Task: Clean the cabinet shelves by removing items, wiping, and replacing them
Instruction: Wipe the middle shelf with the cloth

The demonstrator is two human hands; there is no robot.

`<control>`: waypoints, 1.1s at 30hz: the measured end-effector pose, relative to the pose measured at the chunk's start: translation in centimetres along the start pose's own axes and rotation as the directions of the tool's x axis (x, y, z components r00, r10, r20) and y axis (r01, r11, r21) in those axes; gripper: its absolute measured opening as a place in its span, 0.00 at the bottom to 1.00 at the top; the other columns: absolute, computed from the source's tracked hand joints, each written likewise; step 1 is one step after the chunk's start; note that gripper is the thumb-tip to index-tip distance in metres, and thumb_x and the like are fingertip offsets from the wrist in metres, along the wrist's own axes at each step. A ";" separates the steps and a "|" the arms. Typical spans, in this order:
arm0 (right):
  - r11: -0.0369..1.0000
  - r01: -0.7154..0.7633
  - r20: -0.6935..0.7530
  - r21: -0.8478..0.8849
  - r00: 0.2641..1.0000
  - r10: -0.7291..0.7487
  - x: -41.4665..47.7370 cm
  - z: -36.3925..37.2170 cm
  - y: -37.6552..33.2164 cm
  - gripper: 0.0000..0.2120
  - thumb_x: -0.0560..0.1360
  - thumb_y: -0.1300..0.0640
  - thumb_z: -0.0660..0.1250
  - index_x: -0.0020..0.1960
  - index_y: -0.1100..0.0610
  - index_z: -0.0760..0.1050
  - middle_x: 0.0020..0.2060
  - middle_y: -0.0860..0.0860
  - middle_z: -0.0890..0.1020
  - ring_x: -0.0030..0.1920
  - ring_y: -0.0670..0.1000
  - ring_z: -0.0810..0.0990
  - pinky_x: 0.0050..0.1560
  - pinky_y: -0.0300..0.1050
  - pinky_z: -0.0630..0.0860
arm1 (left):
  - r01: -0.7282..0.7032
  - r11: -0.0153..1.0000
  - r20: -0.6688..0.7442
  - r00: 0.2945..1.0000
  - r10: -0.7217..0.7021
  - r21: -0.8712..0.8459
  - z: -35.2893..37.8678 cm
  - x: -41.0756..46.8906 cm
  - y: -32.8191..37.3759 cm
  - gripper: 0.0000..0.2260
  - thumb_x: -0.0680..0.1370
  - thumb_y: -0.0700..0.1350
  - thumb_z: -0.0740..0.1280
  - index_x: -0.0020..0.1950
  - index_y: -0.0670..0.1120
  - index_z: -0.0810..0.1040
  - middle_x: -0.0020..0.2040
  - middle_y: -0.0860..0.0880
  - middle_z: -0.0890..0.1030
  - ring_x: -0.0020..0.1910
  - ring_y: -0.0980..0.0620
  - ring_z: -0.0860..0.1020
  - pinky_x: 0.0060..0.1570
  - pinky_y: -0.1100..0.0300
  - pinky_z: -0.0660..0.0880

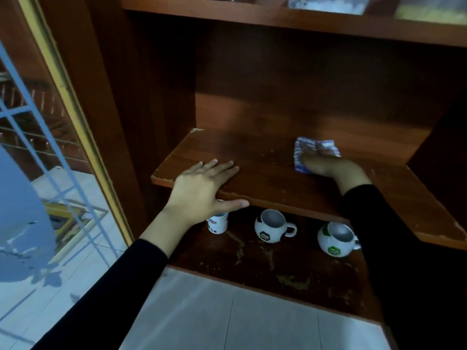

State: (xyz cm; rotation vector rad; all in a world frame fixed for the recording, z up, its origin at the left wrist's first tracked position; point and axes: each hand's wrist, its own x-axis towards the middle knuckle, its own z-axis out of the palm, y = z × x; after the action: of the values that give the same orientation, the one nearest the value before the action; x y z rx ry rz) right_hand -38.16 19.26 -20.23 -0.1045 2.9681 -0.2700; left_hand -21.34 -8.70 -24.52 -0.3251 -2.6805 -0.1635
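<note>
Pale tiled floor point(252, 322), gold-framed glass pane point(38, 137) at left, dim bluish light.

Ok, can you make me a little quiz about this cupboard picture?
1. Which hand presses the cloth on the shelf? A: left. B: right.
2. True or false: the left hand lies with straight fingers on the shelf's front edge.
3. How many mugs stand on the lower shelf?
Key: 1 B, the right hand. 2 true. 3 three.
</note>
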 end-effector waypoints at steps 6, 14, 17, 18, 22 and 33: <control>0.973 0.215 -0.059 -0.080 0.974 -0.220 -2.7 2.9 -9.0 0.28 0.80 0.39 0.43 0.79 0.42 0.49 0.80 0.51 0.48 0.79 0.57 0.49 0.77 0.56 0.49 | -0.009 1.000 0.010 1.000 0.009 0.017 -0.2 0.2 0.5 0.42 0.70 0.78 0.51 0.75 0.53 0.70 0.74 0.55 0.69 0.74 0.49 0.67 0.72 0.50 0.63; 0.992 -0.123 -0.102 -0.040 0.988 0.118 -6.5 -0.1 7.5 0.27 0.81 0.38 0.45 0.79 0.42 0.48 0.80 0.50 0.46 0.79 0.57 0.46 0.77 0.57 0.47 | -0.063 0.998 0.099 0.993 0.062 0.006 -0.7 0.9 3.0 0.42 0.70 0.77 0.43 0.77 0.57 0.64 0.77 0.56 0.64 0.77 0.52 0.62 0.75 0.51 0.58; 0.948 -0.314 -0.115 0.053 0.941 0.318 -6.6 -0.8 9.1 0.28 0.81 0.39 0.46 0.79 0.41 0.48 0.80 0.52 0.44 0.79 0.59 0.44 0.76 0.59 0.42 | -0.129 0.992 0.080 0.989 0.128 0.004 -0.5 1.3 4.2 0.40 0.72 0.75 0.45 0.76 0.55 0.67 0.76 0.55 0.67 0.75 0.51 0.65 0.74 0.50 0.62; 0.951 -0.306 -0.126 0.046 0.943 0.309 -6.5 -0.7 7.8 0.28 0.81 0.40 0.46 0.79 0.42 0.47 0.80 0.52 0.44 0.79 0.59 0.44 0.76 0.59 0.43 | -0.148 0.989 0.078 0.986 0.147 0.002 -0.4 1.5 4.6 0.40 0.72 0.75 0.45 0.76 0.55 0.68 0.75 0.55 0.68 0.75 0.51 0.66 0.73 0.50 0.63; 1.000 0.010 -0.103 -0.015 0.995 -0.011 -7.0 1.0 -1.1 0.25 0.83 0.44 0.45 0.79 0.46 0.52 0.79 0.54 0.52 0.78 0.57 0.53 0.76 0.57 0.52 | -0.145 0.989 0.073 0.987 0.143 0.022 -0.2 1.7 5.2 0.42 0.72 0.75 0.44 0.78 0.53 0.64 0.76 0.55 0.67 0.75 0.51 0.66 0.71 0.50 0.65; 0.964 -0.264 -0.106 -0.032 0.960 0.259 -12.2 -0.6 10.2 0.26 0.82 0.40 0.42 0.79 0.39 0.46 0.80 0.50 0.45 0.79 0.55 0.45 0.77 0.56 0.47 | -0.034 0.996 0.201 0.979 0.018 0.077 -0.2 2.5 3.6 0.52 0.64 0.82 0.39 0.81 0.54 0.50 0.81 0.56 0.53 0.79 0.52 0.52 0.77 0.44 0.49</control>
State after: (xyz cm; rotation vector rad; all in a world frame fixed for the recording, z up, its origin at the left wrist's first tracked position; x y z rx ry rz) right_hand -26.78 30.36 -19.68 0.3045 3.0419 -0.1776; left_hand -22.51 -4.73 -23.01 -0.3685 -2.8704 -0.0152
